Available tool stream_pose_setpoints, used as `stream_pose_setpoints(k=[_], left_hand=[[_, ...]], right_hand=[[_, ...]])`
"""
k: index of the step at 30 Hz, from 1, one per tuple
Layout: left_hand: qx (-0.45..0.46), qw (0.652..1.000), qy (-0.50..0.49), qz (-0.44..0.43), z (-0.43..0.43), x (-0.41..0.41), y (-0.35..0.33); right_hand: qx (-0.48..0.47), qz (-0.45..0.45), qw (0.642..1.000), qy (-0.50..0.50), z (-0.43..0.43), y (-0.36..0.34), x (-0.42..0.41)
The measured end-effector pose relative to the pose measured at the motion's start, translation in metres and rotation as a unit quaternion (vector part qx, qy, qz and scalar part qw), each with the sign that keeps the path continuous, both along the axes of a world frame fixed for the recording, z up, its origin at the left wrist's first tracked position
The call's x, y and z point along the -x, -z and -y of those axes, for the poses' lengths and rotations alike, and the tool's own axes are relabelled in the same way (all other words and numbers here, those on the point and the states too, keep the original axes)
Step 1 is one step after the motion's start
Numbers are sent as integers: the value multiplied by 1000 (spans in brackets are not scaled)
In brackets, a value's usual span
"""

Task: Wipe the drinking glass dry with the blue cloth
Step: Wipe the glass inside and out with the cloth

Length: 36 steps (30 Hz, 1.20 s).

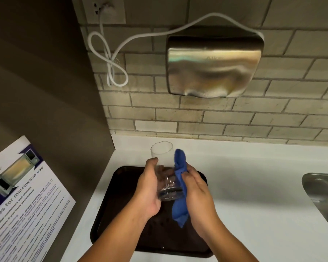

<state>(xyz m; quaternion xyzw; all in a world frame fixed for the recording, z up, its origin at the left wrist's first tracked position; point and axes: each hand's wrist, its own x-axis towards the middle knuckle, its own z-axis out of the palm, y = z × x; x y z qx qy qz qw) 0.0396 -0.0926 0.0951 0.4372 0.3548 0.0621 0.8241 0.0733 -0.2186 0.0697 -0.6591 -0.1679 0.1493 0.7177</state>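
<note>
Blue cloth [180, 188] pressed on glass [164, 167], seemingly by right hand [197, 191].

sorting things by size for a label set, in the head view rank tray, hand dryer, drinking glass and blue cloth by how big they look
1. tray
2. hand dryer, mounted farther back on the wall, so its true size is unsure
3. blue cloth and drinking glass: too alike to rank, both partly covered by hands

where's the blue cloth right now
In the head view, the blue cloth is low centre, pressed by the right hand against the drinking glass, above the dark tray.
</note>
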Motion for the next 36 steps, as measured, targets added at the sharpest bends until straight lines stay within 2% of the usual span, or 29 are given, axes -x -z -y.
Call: stream_pose_setpoints(k=[4, 7, 9, 11, 13, 14, 15, 17, 19, 24, 28, 32, 34, 36], left_hand=[[12, 999, 8, 30, -4, -2, 4], [24, 998, 26, 60, -4, -2, 0], [20, 998, 38, 56, -2, 0, -3], [13, 997, 49, 51, -2, -1, -2], [14, 997, 50, 63, -4, -2, 1], [25, 996, 48, 70, -5, -2, 1], [27, 995, 50, 78, -6, -2, 2], [7, 995, 62, 79, -6, -2, 1], [-9, 996, 65, 61, -4, -2, 0], [-44, 995, 52, 66, -5, -2, -4], [-80, 993, 48, 67, -2, 0, -7], [-99, 992, 20, 72, -5, 2, -3], [-139, 987, 19, 73, -6, 3, 2], [-198, 978, 20, 62, -6, 4, 8]], right_hand=[[83, 135, 987, -15, 1, -12, 15], [12, 77, 997, -19, 3, -9, 3], [-3, 38, 999, -26, 2, -10, -2], [38, 76, 996, -31, 1, -11, 3], [95, 162, 982, -28, 2, -9, 12], [94, 177, 979, -30, 3, -6, 11], [73, 163, 983, -33, 3, -5, 8], [11, 78, 996, -39, 0, -6, 0], [-12, 29, 999, -45, -4, -3, -5], [9, 70, 997, -30, -7, 3, -2], [-28, 16, 999, -19, -11, 8, -17], [12, 71, 997, -28, -8, 6, -4], [-3, 56, 998, -24, -8, 9, -9], [-36, -7, 999, -15, -10, 10, -16]])
